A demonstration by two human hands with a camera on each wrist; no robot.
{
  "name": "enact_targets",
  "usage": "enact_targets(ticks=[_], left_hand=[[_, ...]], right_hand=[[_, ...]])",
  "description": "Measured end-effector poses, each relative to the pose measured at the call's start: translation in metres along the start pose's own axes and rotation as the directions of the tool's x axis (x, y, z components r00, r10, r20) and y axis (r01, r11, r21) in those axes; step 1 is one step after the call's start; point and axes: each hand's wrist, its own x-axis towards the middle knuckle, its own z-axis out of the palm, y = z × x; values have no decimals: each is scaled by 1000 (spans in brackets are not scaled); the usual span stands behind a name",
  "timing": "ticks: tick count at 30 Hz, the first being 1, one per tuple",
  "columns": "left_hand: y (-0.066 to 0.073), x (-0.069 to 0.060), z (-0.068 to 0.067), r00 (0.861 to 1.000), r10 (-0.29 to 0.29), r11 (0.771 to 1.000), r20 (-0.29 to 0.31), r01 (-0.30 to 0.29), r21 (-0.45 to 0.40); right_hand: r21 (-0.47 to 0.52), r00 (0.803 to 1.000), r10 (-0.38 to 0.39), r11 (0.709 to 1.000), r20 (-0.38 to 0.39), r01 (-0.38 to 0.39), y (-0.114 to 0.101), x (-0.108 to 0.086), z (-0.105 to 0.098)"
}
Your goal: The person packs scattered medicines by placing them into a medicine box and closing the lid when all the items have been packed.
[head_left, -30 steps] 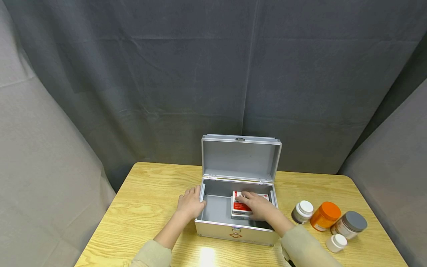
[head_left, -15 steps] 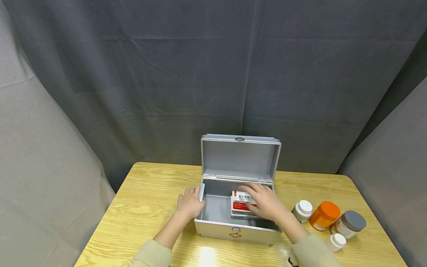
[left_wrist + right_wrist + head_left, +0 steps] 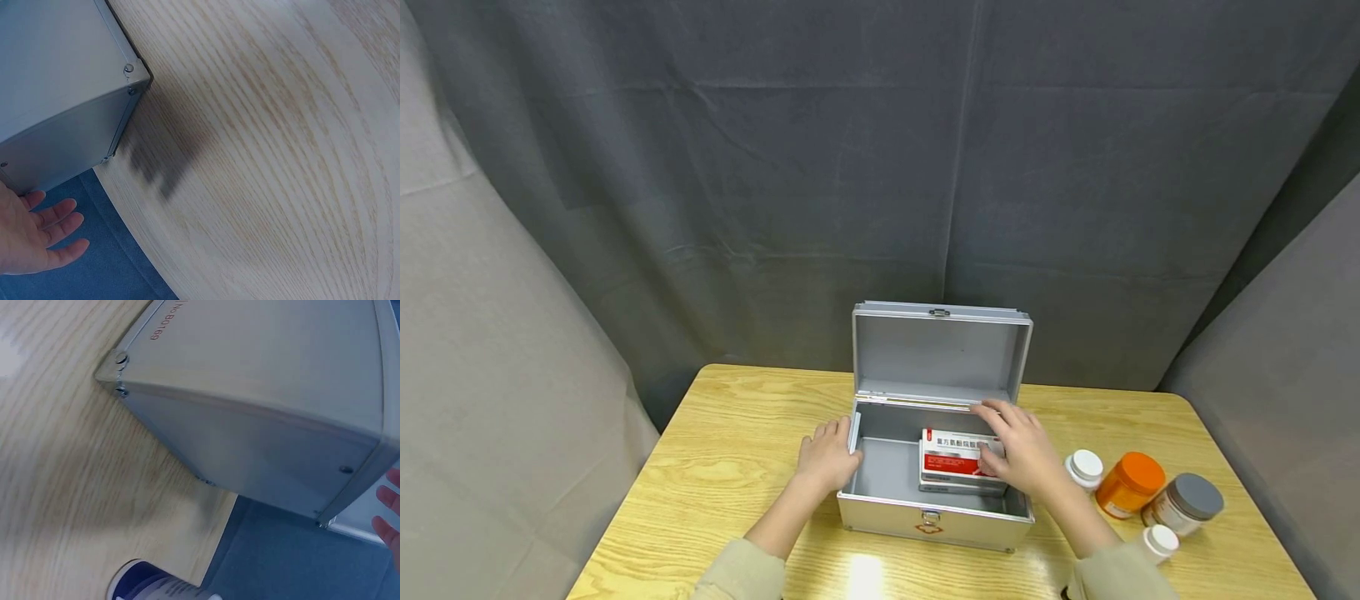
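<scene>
Lying nearest you are your left sleeve (image 3: 741, 573) and right sleeve (image 3: 1123, 575), both pale khaki, above the wooden table (image 3: 662, 533). Just past them stands the metal case (image 3: 887, 518), its latch (image 3: 931, 517) and red emblem (image 3: 928, 529) facing you. To your right, the small white bottle (image 3: 1162, 543) is closest; beyond it the grey-lidded jar (image 3: 1191, 500), the orange jar (image 3: 1132, 482) and the white-capped bottle (image 3: 1085, 468) form a slanting row, the last partly covered by your forearm. Your left hand (image 3: 829, 458) rests at the case's left rim, fingers straight and spread, thumb over the edge. Your right hand (image 3: 1021, 454) is over the case's right side, its fingers wide apart; you cannot tell whether the thumb touches the red-and-white box (image 3: 951, 462). That box lies on a second box (image 3: 951, 487), inside the case, right of its middle. Farther back, the lid (image 3: 940, 358) stands raised before the dark grey curtain (image 3: 775, 208).
</scene>
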Motion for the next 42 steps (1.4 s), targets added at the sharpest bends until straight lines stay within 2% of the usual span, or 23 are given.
enact_targets(ticks=[8,17,27,37,42], left_hand=[[0,1,1,1000,0,1000,0,0,4],[-1,1,1,1000,-3,1000,1,3,-8],[-1,1,3,1000,1,1000,9,-1,-4],[-1,1,1,1000,1,1000,9,-1,-3],[0,1,1,1000,0,1000,13,0,-3]], right_hand=[[-14,995,63,998,-76,-64,13,-10,-7],[-12,977,171,985,-129,-174,26,-23,-9],[-21,928,333,940,-167,-341,41,-40,-6],[-30,873,481,874,-82,-485,50,-56,-5],[-38,858,510,858,-61,-513,53,-61,-2]])
